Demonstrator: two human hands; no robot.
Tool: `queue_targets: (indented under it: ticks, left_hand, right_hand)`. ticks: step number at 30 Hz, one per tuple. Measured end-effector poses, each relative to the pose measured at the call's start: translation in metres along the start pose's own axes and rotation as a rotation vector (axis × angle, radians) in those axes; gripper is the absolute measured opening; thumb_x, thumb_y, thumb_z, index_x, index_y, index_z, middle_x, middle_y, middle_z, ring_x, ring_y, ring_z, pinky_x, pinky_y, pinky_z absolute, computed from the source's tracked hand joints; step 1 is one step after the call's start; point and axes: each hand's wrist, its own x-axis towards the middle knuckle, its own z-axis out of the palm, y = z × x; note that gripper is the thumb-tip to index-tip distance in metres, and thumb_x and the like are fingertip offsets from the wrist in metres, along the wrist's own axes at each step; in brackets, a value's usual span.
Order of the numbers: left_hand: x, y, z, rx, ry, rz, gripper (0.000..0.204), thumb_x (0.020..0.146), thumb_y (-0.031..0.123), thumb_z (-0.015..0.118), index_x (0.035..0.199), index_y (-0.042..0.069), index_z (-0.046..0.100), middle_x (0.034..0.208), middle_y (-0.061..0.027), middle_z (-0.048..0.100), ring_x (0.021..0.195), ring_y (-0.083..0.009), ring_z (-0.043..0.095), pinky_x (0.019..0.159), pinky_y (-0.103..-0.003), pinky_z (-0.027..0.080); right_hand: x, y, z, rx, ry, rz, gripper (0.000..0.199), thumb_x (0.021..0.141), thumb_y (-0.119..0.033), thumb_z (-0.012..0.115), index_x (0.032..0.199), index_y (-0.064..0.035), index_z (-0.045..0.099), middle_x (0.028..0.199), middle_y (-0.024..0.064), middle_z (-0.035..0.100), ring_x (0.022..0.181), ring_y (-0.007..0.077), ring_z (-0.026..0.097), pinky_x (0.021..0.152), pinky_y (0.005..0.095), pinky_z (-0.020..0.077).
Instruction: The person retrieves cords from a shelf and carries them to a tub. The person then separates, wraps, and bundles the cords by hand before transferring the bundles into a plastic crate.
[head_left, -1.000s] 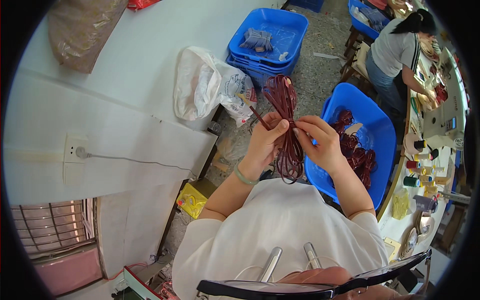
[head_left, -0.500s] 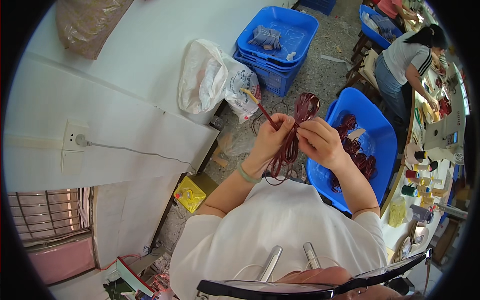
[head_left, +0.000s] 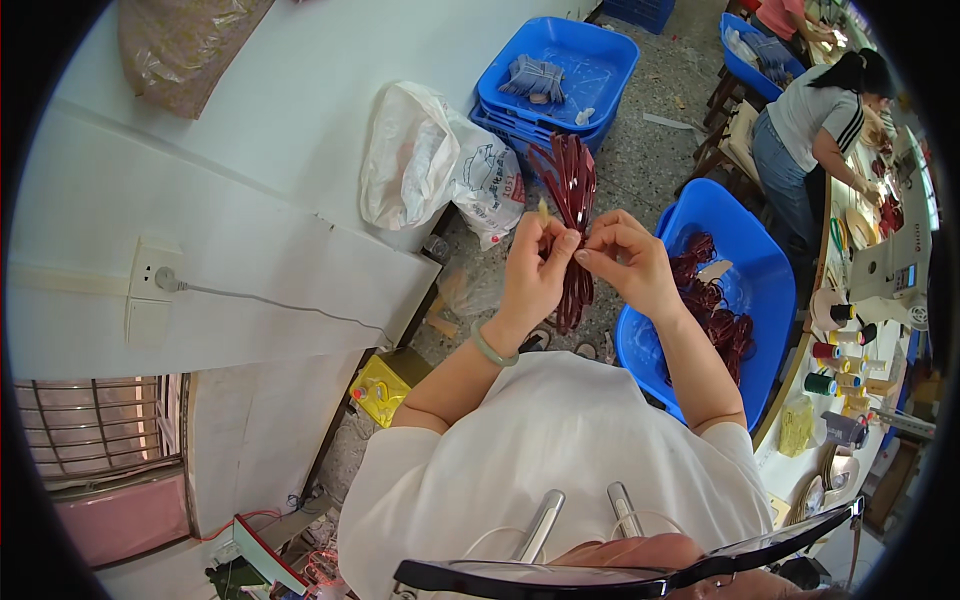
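A bundle of glossy dark red strips [head_left: 573,185] stands upright in front of my chest, gathered at its middle, with loops fanning out above and hanging below. My left hand [head_left: 536,268] is closed round the middle from the left. A pale yellowish tip [head_left: 543,210] pokes up beside its fingers; what it belongs to is mostly hidden. With thumb and fingertips, my right hand [head_left: 630,262] pinches at the bundle's middle from the right. Just right of it, a blue tub [head_left: 770,300] holds several more dark red bundles [head_left: 725,325].
Stacked blue tubs [head_left: 615,50] and white plastic bags [head_left: 405,170] stand ahead. On the left is a wall with a plugged-in socket [head_left: 152,280]; a yellow container [head_left: 385,390] sits below. Along the right runs a workbench [head_left: 775,465] with thread spools, where a person [head_left: 805,130] works.
The bundle has turned more upright and shifted left, its loops now fanned at the top. The long red strip with the yellow tip has drawn in, leaving only the tip showing by my left hand.
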Motion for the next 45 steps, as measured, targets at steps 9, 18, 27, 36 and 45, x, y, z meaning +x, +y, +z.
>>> queue_targets:
  ticks: [9,18,27,36,45]
  left_hand:
    - [0.006,0.001,-0.002,-0.328,-0.069,-0.324,0.021,0.093,0.026,0.057,0.092,0.006,0.053,0.079,0.0042,0.05,0.072,-0.0032,0.043,0.063,-0.02,0.036]
    - [0.01,0.005,0.002,-0.361,-0.037,-0.203,0.021,0.092,0.024,0.059,0.089,0.005,0.051,0.077,0.0028,0.05,0.068,-0.0037,0.042,0.059,-0.021,0.036]
    - [0.018,0.006,-0.004,-0.096,0.02,0.045,0.025,0.094,0.027,0.056,0.086,0.005,0.05,0.076,0.0027,0.047,0.066,-0.0041,0.039,0.058,-0.021,0.033]
    - [0.017,0.006,-0.011,-0.268,-0.135,-0.071,0.021,0.086,0.018,0.068,0.088,0.004,0.052,0.078,0.003,0.05,0.061,-0.0031,0.041,0.054,-0.019,0.034]
    - [0.019,-0.009,-0.02,-0.222,-0.071,0.132,0.017,0.086,0.008,0.064,0.093,0.004,0.049,0.088,-0.001,0.049,0.064,-0.0048,0.042,0.056,-0.02,0.036]
  right_hand:
    - [0.008,0.017,-0.008,0.227,-0.181,-0.046,0.017,0.072,-0.012,0.076,0.074,-0.0039,0.061,0.09,-0.0003,0.052,0.07,0.009,0.047,0.059,0.0219,0.0376]
    - [0.01,0.01,-0.009,0.004,-0.121,-0.277,0.018,0.076,-0.011,0.073,0.076,-0.0039,0.056,0.089,0.0052,0.052,0.076,0.0156,0.049,0.065,0.0262,0.0399]
    - [0.016,-0.009,-0.003,-0.112,-0.152,-0.345,0.016,0.076,-0.007,0.07,0.077,-0.0029,0.054,0.085,0.0044,0.05,0.077,0.0179,0.048,0.068,0.0289,0.0386]
    - [0.018,-0.01,-0.02,0.182,-0.135,0.11,0.01,0.091,-0.011,0.059,0.092,-0.0013,0.057,0.082,-0.0043,0.053,0.069,0.0025,0.042,0.059,0.0184,0.0337]
    - [0.027,-0.022,-0.007,-0.2,-0.152,-0.357,0.01,0.079,-0.007,0.067,0.087,-0.0048,0.061,0.078,0.0022,0.057,0.072,0.0143,0.05,0.06,0.0264,0.0383]
